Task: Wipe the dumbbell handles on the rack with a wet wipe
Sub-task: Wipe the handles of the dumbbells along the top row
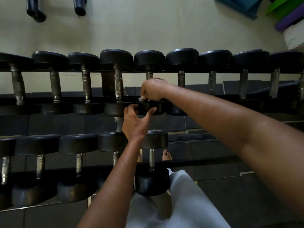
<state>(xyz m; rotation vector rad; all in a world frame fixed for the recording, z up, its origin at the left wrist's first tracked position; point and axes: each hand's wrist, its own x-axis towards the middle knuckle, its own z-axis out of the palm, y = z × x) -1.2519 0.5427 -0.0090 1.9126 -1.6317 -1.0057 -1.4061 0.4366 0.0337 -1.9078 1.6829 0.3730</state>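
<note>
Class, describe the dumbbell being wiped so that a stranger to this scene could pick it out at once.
Start at the rack's upper row of black dumbbells. Count five from the left: this dumbbell sits mid-row, just right of the one with a rusty handle. Alone among its neighbours, its handle is covered by the right hand, which holds a white wipe.
</note>
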